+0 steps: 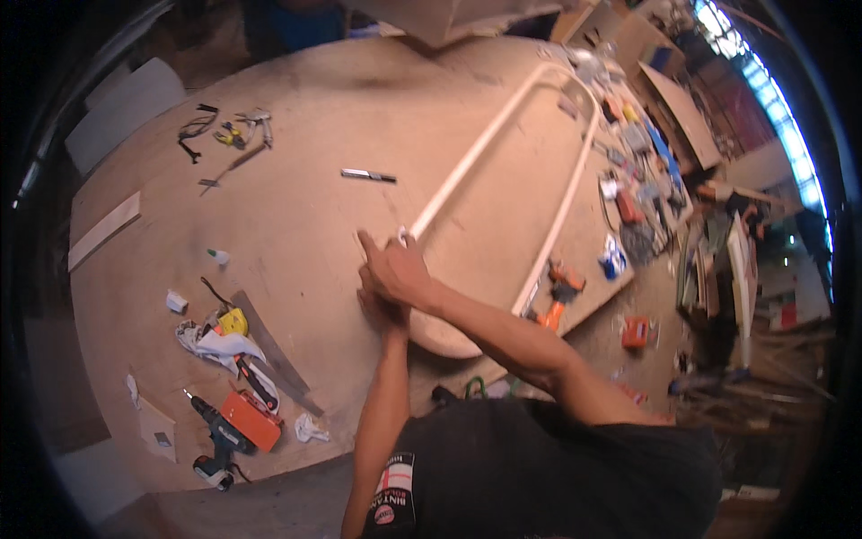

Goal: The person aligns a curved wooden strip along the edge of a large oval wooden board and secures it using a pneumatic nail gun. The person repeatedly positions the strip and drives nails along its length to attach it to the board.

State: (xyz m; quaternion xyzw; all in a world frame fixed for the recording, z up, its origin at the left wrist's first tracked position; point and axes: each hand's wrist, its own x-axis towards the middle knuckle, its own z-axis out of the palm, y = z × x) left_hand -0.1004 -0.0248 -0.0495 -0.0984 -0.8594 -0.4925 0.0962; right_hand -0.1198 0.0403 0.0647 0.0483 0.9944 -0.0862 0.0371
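Note:
A long pale wooden frame point(476, 154), bent into a narrow rounded loop, lies on the wooden worktable point(310, 216). My right hand point(400, 272) is closed over the near end of its left rail, one finger sticking out to the left. A small white bit point(403, 234) shows at the fingers; its kind is unclear. My left hand point(381, 311) is at the same spot, tucked under the right one, its fingers mostly hidden. Left of the rail, a black and silver marker-like stick point(368, 175) rests on the tabletop.
A cordless drill point(220, 440), an orange box point(252, 419), a yellow tape measure point(233, 322) and a handsaw point(274, 350) lie near left. Pliers point(232, 136) sit far left. An orange and black tool point(558, 296) and assorted clutter point(633, 202) line the right edge.

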